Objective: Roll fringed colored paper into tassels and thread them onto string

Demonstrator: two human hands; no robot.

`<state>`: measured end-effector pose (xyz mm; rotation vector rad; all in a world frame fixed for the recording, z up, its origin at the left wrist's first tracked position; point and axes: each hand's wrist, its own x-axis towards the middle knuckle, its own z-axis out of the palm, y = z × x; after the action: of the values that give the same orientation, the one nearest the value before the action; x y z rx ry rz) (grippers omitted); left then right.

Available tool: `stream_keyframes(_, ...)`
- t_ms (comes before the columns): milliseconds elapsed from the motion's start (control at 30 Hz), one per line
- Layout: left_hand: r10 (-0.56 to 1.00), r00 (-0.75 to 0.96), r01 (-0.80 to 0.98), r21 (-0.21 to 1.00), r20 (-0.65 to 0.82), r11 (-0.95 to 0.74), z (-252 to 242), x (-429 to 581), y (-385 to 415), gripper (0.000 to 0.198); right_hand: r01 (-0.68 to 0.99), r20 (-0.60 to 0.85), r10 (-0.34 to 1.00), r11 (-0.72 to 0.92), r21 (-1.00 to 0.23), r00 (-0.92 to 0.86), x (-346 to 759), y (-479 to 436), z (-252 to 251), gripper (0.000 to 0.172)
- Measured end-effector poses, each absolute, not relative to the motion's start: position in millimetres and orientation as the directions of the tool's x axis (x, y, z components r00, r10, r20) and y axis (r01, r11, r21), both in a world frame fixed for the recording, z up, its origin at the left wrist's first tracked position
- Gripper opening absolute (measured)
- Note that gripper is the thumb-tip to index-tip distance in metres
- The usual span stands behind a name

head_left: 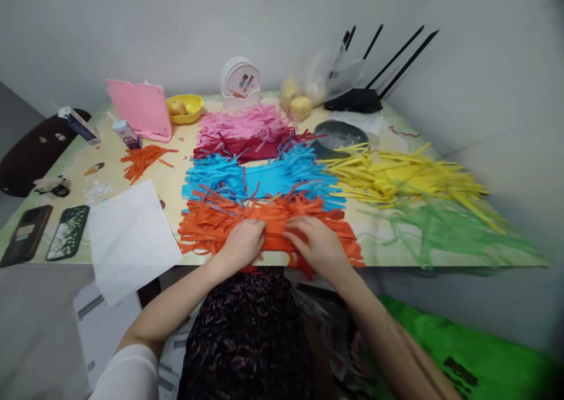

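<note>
An orange fringed piece [275, 235], with a plain band in the middle and cut strips at both ends, lies along the table's front edge. My left hand [244, 244] is closed at the left part of the band, fingertips curled onto it. On the band's right part, my right hand [319, 244] has bent fingers gripping the material, thumb below. Just behind lies a similar blue fringed piece [268, 178]. Farther back are a dark red fringed piece [259, 148] and a pink one [242, 123]. What is under my fingertips is hidden.
Yellow strips [409, 177] and green strips [449, 232] lie right, the green ones overhanging the edge. White paper [130, 235] and two phones [68, 232] lie left. Behind are a pink tablet case [143, 109], a yellow bowl [194, 109], a dark bowl [337, 144] and a black router [355, 100].
</note>
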<state>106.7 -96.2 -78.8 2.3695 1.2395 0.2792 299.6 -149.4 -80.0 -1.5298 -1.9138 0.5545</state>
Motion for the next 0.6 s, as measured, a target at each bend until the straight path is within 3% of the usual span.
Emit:
stream_keyframes(67,0.843,0.538,0.737,0.480,0.009,-0.476,-75,108,-94,0.014,0.685,0.293,0.946,0.308,-0.660,-0.142,282,-163,-83,0.017)
stream_keyframes(200,0.897,0.371,0.664,0.607,0.240,-0.436,-60,99,-91,0.011,0.690,0.202,0.953,0.304,-0.657,-0.227,253,-163,-101,0.039)
stream_keyframes(300,0.906,0.105,0.531,0.747,0.410,-0.400,-47,71,-78,0.010,0.747,0.130,0.980,0.198,-0.634,-0.150,248,-146,-115,0.043)
stream_keyframes(367,0.897,-0.121,0.446,0.831,0.425,-0.334,-36,38,-60,0.010,0.754,0.130,0.984,0.178,-0.633,-0.123,250,-137,-121,0.046)
stream_keyframes(467,0.792,-0.447,0.363,0.893,0.417,-0.265,-4,-28,-25,0.012,0.726,0.169,0.982,0.180,-0.663,-0.088,257,-130,-128,0.055)
stream_keyframes(600,0.595,-0.622,0.446,0.855,0.509,-0.265,58,-93,-4,0.018,0.735,0.218,0.975,0.175,-0.655,-0.038,267,-134,-125,0.053)
